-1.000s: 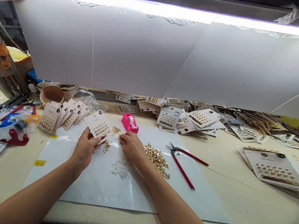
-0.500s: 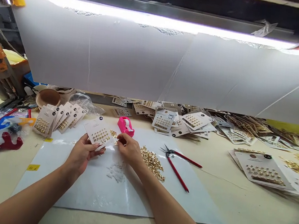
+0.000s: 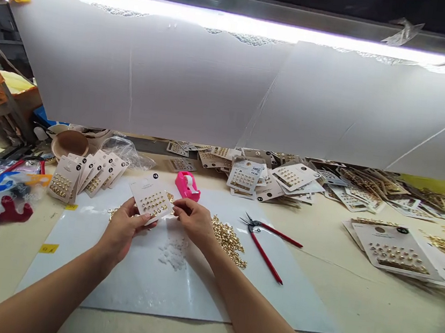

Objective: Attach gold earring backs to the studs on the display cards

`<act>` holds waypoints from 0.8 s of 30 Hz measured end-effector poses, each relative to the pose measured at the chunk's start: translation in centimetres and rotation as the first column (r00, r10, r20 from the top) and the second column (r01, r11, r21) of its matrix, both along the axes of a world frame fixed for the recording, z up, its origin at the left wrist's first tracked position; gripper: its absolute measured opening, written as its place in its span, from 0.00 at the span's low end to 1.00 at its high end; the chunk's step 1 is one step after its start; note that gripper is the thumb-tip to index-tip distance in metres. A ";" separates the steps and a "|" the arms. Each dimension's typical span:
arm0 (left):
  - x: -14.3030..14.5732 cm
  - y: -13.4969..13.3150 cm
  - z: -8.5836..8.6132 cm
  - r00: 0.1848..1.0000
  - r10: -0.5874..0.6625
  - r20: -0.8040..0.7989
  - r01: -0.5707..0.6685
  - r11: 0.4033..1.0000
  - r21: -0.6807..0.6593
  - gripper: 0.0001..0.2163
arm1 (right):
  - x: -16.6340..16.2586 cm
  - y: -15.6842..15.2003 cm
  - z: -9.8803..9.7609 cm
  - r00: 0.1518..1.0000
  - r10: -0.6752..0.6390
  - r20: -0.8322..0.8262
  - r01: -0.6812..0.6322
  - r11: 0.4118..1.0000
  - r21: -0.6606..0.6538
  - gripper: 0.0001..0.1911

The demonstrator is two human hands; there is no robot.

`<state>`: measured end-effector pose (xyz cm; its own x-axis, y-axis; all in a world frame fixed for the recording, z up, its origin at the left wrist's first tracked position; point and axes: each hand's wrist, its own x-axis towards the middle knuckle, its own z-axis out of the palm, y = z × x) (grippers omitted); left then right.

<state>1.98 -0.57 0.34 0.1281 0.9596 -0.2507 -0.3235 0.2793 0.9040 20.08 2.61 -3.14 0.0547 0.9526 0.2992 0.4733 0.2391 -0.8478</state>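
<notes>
My left hand (image 3: 123, 230) holds a white earring card (image 3: 150, 196) studded with rows of gold earrings, tilted above a white sheet (image 3: 177, 269) on the bench. My right hand (image 3: 195, 220) is pinched at the card's right edge, fingers closed on something too small to name. A heap of loose gold earrings (image 3: 229, 240) lies just right of that hand. Small clear pieces (image 3: 173, 252) lie scattered on the sheet below both hands.
A pink tape dispenser (image 3: 188, 185) stands behind the hands. Red-handled snips (image 3: 265, 244) lie to the right. A fanned row of filled cards (image 3: 83, 174) sits at left beside a brown bowl (image 3: 70, 143). Piles of cards (image 3: 286, 177) cover the back and right.
My left hand has lifted the card off the sheet and tilted it toward me. My right hand has come from the loose earrings to the card's edge.
</notes>
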 end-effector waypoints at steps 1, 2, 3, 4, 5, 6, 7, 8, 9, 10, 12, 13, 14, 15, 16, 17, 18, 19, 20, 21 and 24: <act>0.0 0.0 -0.1 1.000 -0.003 0.008 0.003 1.000 -0.001 0.20 | 0.0 -0.1 0.1 1.000 -0.007 -0.018 0.007 1.000 0.017 0.06; 0.0 0.0 -0.1 1.000 -0.006 0.016 0.006 1.000 -0.001 0.20 | -0.1 -0.3 0.3 0.999 -0.015 -0.034 0.016 0.999 0.037 0.07; 0.1 0.0 -0.2 1.000 -0.006 0.026 0.006 1.000 0.003 0.20 | -0.1 -0.5 0.5 0.998 -0.022 -0.050 0.025 0.998 0.058 0.07; 0.1 -0.1 -0.2 0.999 -0.005 0.033 0.004 1.000 0.006 0.19 | -0.2 -0.7 0.7 0.998 -0.026 -0.065 0.031 0.996 0.078 0.08; 0.2 -0.1 -0.2 0.999 -0.003 0.038 0.003 1.000 0.010 0.19 | -0.3 -1.0 0.9 0.997 -0.025 -0.077 0.033 0.995 0.095 0.08; 0.2 -0.2 -0.1 0.999 -0.003 0.044 0.002 1.000 0.014 0.19 | -0.4 -1.3 1.2 0.996 -0.020 -0.088 0.029 0.994 0.108 0.08; 0.3 -0.2 -0.1 0.999 -0.003 0.051 0.002 1.000 0.016 0.19 | -0.6 -1.6 1.4 0.995 -0.011 -0.098 0.023 0.993 0.116 0.08; 0.4 -0.3 0.0 0.998 -0.006 0.059 0.005 1.000 0.017 0.20 | -0.9 -1.9 1.5 0.995 0.002 -0.101 0.011 0.992 0.127 0.07; 0.4 -0.4 0.0 0.997 -0.010 0.070 0.009 1.000 0.019 0.20 | -1.2 -2.3 1.7 0.996 0.019 -0.091 -0.006 0.990 0.144 0.06; 0.5 -0.4 0.1 0.996 -0.017 0.083 0.015 1.000 0.023 0.20 | -1.5 -2.7 1.8 0.997 0.037 -0.064 -0.026 0.985 0.168 0.05; 0.6 -0.6 0.2 0.994 -0.036 0.103 0.032 0.999 0.037 0.20 | -2.1 -3.4 1.9 0.998 0.061 0.033 -0.067 0.973 0.223 0.03; 0.6 -0.6 0.2 0.993 -0.046 0.111 0.041 0.998 0.045 0.20 | -2.3 -3.7 2.0 0.994 0.063 0.092 -0.084 0.965 0.248 0.03; 0.7 -0.7 0.2 0.991 -0.057 0.119 0.051 0.997 0.052 0.19 | -2.6 -3.9 2.1 0.988 0.060 0.143 -0.097 0.959 0.268 0.03; 0.7 -0.7 0.2 0.990 -0.065 0.127 0.058 0.997 0.056 0.19 | -2.7 -4.1 2.1 0.982 0.054 0.179 -0.104 0.954 0.283 0.03; 0.7 -0.7 0.2 0.989 -0.072 0.131 0.065 0.996 0.057 0.19 | -2.8 -4.2 2.1 0.978 0.050 0.204 -0.110 0.949 0.295 0.04; 0.7 -0.8 0.2 0.989 -0.076 0.129 0.069 0.996 0.056 0.19 | -2.9 -4.3 2.1 0.974 0.050 0.220 -0.118 0.944 0.307 0.04; 0.7 -0.8 0.1 0.990 -0.078 0.119 0.072 0.996 0.053 0.19 | -3.0 -4.3 2.1 0.971 0.053 0.232 -0.128 0.940 0.318 0.05; 0.7 -0.8 0.0 0.992 -0.078 0.102 0.073 0.996 0.050 0.19 | -3.0 -4.3 2.1 0.968 0.057 0.243 -0.137 0.935 0.326 0.05; 0.6 -0.8 0.0 0.994 -0.075 0.082 0.071 0.996 0.048 0.19 | -3.0 -4.3 2.0 0.966 0.058 0.253 -0.143 0.932 0.334 0.05; 0.6 -0.8 -0.1 0.996 -0.069 0.063 0.066 0.997 0.048 0.18 | -3.0 -4.3 1.9 0.964 0.057 0.261 -0.147 0.929 0.340 0.05; 0.6 -0.8 -0.3 0.998 -0.061 0.034 0.059 0.997 0.058 0.17 | -3.1 -4.3 1.7 0.963 0.038 0.268 -0.135 0.925 0.355 0.05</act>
